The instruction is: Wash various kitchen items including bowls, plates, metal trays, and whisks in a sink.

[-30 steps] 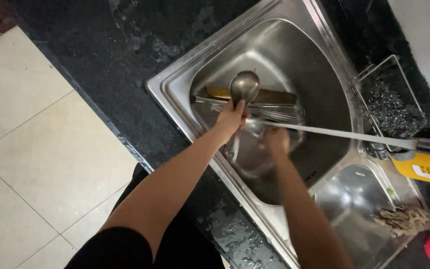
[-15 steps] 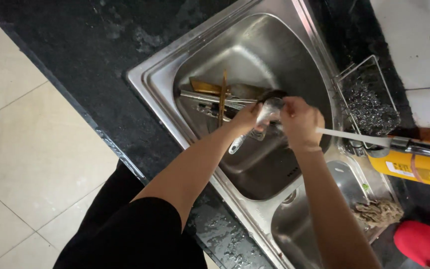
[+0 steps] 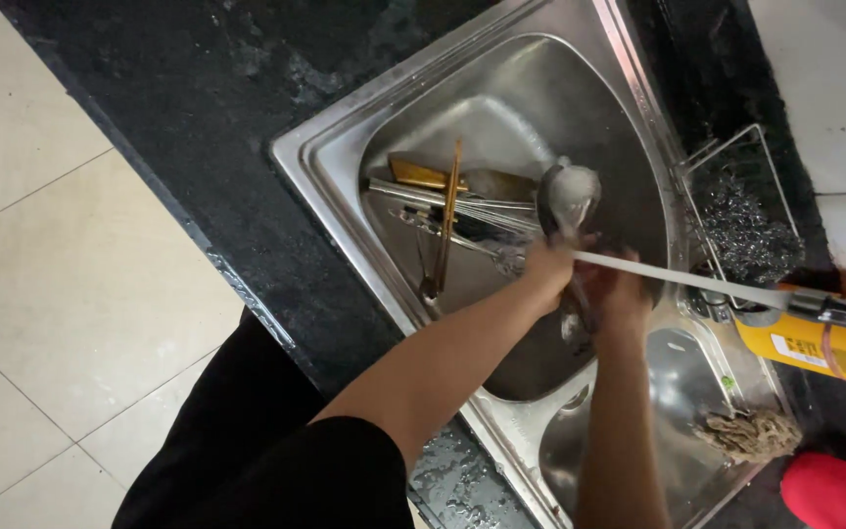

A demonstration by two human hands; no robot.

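A metal ladle (image 3: 572, 196) stands bowl-up over the steel sink (image 3: 325, 186). My left hand (image 3: 546, 268) grips its handle just below the bowl. My right hand (image 3: 623, 292) is closed around the lower part of the handle, close beside the left hand. A long thin tap spout (image 3: 697, 284) reaches in from the right and ends at my hands. Below the ladle, in the basin, lie wooden chopsticks (image 3: 447, 211), a wire whisk (image 3: 462, 235) and other metal utensils.
A wire basket (image 3: 697, 171) holding steel wool (image 3: 748, 230) hangs at the sink's right edge. A yellow bottle (image 3: 829, 351) and a red object (image 3: 834, 490) sit at the right. A fibrous scrubber (image 3: 751, 436) lies in the small basin. Black counter (image 3: 198, 118) surrounds the sink; tiled floor (image 3: 41, 255) lies on the left.
The ladle was turned down between my hands half a second ago; now its bowl points up again. Both hands stay on the handle under the spout.
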